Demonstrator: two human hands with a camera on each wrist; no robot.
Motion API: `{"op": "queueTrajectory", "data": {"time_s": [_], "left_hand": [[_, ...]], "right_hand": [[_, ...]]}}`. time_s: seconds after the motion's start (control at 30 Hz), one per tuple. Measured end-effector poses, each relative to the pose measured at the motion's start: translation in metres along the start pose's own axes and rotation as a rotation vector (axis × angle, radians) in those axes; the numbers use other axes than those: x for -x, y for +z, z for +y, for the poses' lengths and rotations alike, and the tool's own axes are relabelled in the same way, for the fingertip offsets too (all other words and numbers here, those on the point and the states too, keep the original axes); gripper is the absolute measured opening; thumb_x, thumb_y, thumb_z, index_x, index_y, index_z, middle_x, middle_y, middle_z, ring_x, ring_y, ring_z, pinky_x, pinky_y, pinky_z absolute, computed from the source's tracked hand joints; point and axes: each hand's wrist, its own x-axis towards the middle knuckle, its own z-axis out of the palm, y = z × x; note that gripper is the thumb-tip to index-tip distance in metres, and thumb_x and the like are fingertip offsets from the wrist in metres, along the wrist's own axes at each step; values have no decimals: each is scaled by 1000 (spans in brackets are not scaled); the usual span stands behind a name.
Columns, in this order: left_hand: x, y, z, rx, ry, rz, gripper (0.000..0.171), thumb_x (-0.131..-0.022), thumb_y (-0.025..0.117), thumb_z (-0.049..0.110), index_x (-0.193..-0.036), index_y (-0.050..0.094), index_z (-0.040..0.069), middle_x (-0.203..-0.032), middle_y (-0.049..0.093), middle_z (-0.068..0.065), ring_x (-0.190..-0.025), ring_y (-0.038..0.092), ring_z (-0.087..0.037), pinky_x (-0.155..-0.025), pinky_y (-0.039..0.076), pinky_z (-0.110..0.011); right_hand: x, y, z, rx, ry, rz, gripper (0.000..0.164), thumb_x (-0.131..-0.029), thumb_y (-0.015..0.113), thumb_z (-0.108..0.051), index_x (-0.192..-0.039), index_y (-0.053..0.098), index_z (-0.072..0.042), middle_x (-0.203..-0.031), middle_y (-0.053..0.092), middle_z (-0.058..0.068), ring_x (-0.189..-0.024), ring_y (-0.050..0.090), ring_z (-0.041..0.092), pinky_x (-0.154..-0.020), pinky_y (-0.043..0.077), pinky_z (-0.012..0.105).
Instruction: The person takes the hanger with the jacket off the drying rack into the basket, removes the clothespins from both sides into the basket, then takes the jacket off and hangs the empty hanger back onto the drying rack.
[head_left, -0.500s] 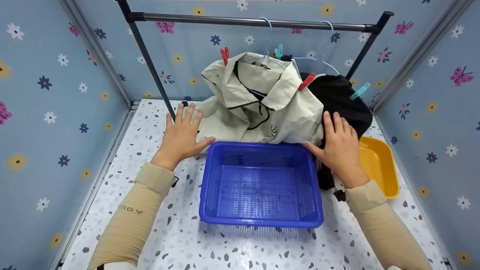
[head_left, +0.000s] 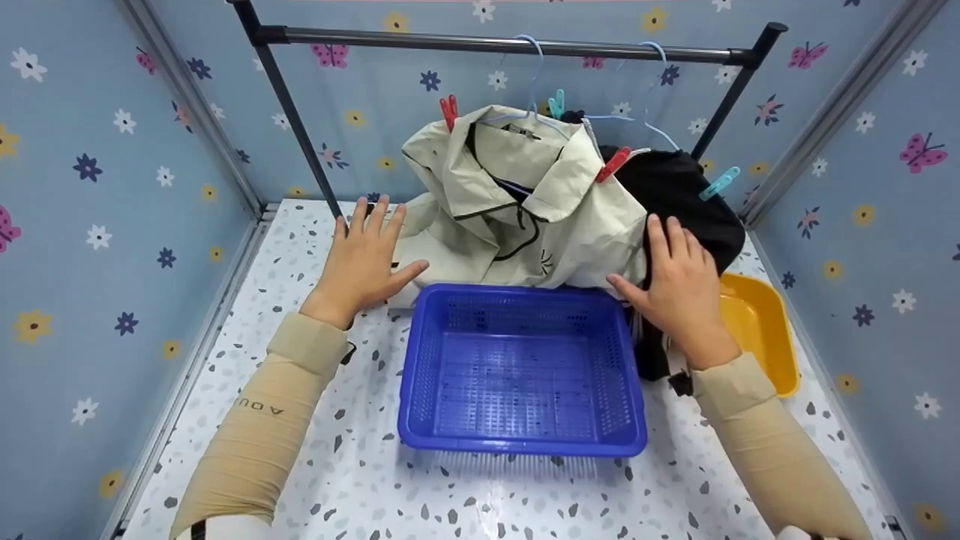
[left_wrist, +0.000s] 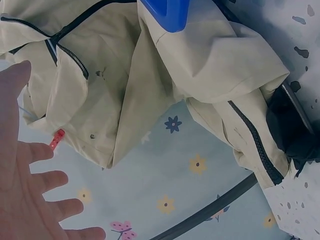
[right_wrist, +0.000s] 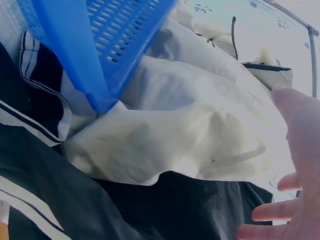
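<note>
While we look down at the speckled tabletop point(head_left: 480, 495), our left hand point(head_left: 360, 262) and right hand point(head_left: 681, 289) are well apart, and the fingers of both are stretched out and spread. Between our arms, on the near side, we see the blue basket point(head_left: 521, 447), which is full of little holes. Its far edge meets the bottom of the pale coat point(head_left: 577, 225).

Our left hand is beside the left part of the coat, and our right hand is by its right part, in front of the black jacket point(head_left: 686, 199). We cannot tell if our fingers touch the cloth.

The coat hangs from a blue hanger point(head_left: 540, 63) on the dark rail point(head_left: 420, 37) at the far side. Two red pegs point(head_left: 615, 164) pinch it, one on the left and one on the right. We see the jacket just behind it to the right, with a blue-green peg point(head_left: 721, 183) on it and white stripes point(right_wrist: 35, 210) low down. On the right, our arm hides some of the yellow tray point(head_left: 776, 330). Flowers and butterflies cover the blue walls point(head_left: 60, 255) around us.
</note>
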Motion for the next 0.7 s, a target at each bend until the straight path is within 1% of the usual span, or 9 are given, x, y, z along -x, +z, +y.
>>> {"op": "queueTrajectory", "data": {"time_s": [0.23,0.5,0.7], "left_hand": [[-6,-4,-2,10,6,-2,98,-104,56,70,-174,24,10,-180,21,-23,-166,14,-51,-128,18,-77],[-13,-8,-4,41,9,-14,94,-104,59,66,-173,27,9,-179,23,-24,-166,16,-51,-128,21,-76],[-20,-12,-5,15,32,-18,92,-106,56,65,-172,29,7,-177,26,-25,-164,20,-52,-128,23,-74]], "right_hand": [[-7,-5,0,-11,-11,20,106,-91,81,-62,-167,37,-2,-162,46,34,-139,51,56,-111,46,73],[-14,-9,1,-21,-4,-2,104,-94,77,-61,-169,34,-5,-164,46,31,-141,51,54,-112,45,73],[-18,-13,2,-37,-35,33,102,-94,80,-58,-167,36,-2,-161,48,32,-137,53,55,-110,47,73]]}}
